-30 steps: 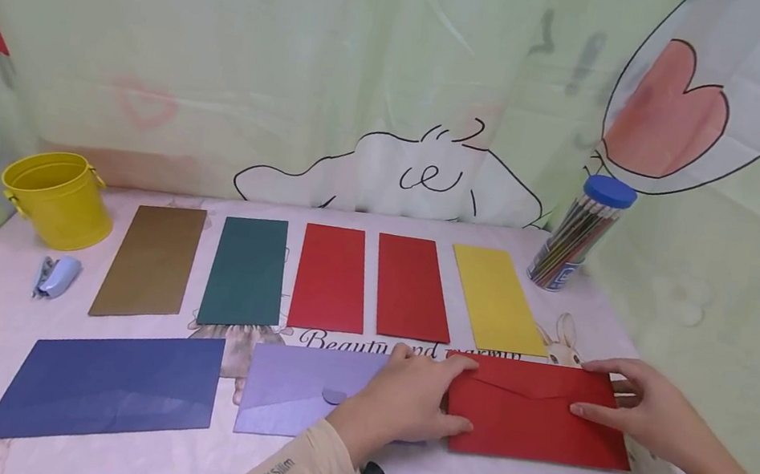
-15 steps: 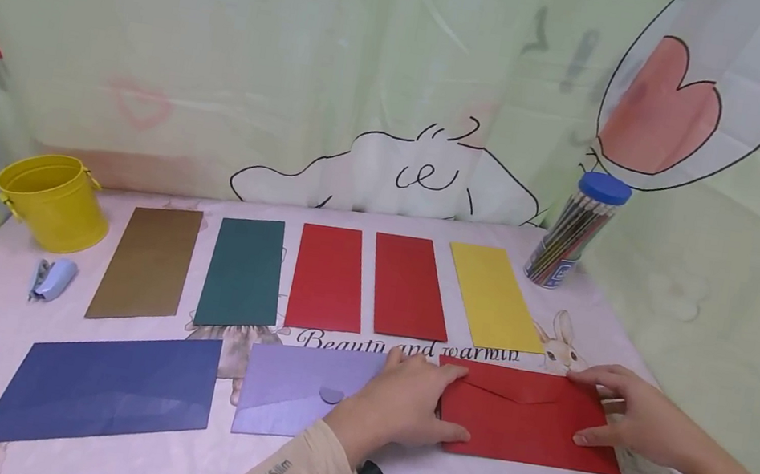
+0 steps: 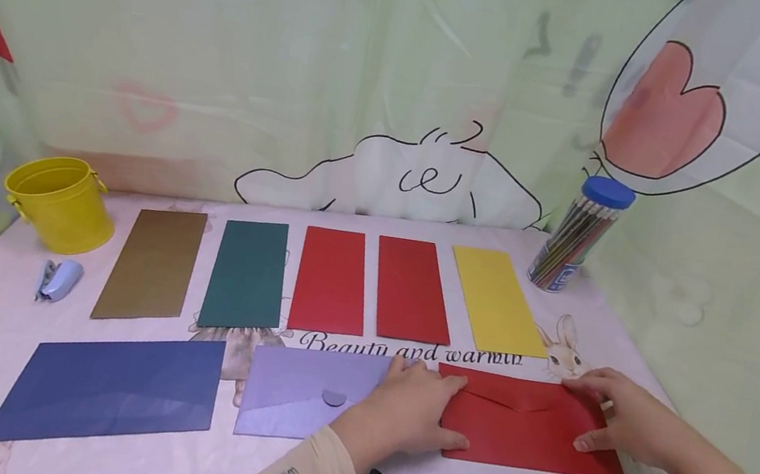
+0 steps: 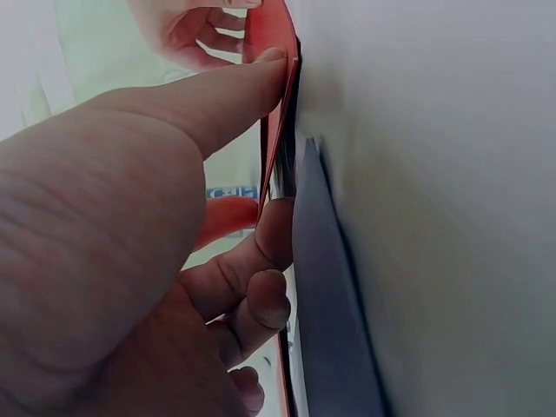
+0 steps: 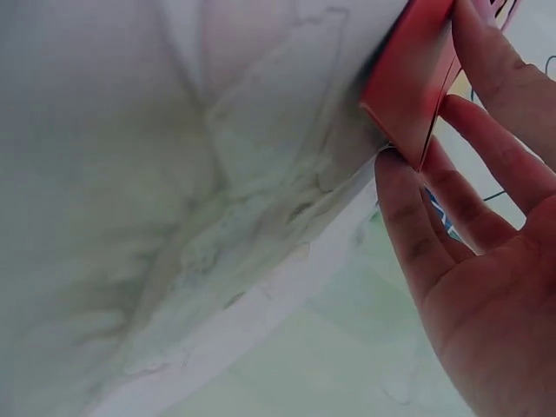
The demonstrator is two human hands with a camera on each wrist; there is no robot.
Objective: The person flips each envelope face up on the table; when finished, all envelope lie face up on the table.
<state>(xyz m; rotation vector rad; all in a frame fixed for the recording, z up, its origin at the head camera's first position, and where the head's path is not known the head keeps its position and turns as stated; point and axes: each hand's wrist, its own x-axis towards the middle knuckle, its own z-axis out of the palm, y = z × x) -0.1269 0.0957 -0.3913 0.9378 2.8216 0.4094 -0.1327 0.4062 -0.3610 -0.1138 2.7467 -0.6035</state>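
Note:
A red envelope (image 3: 520,435) lies flap-up on the pink tablecloth at the front right. My left hand (image 3: 443,412) holds its left edge, with the thumb (image 4: 252,78) on top and curled fingers (image 4: 269,234) against the edge beside the lilac envelope (image 4: 326,287). My right hand (image 3: 591,416) holds the right end. In the right wrist view that corner of the red envelope (image 5: 413,78) sits between the thumb (image 5: 408,226) and the fingers (image 5: 495,78), slightly raised off the cloth.
A lilac envelope (image 3: 299,400) and a blue envelope (image 3: 111,385) lie to the left. Behind them is a row of brown (image 3: 153,263), green (image 3: 246,273), red (image 3: 332,279), red (image 3: 412,288) and yellow (image 3: 497,300) cards. A yellow bucket (image 3: 60,202), a stapler (image 3: 56,279) and a pencil tube (image 3: 575,236) stand at the sides.
The red envelope has slid slightly left, toward the lilac one, with both hands staying on its ends. My right hand has drawn in a little along the right end.

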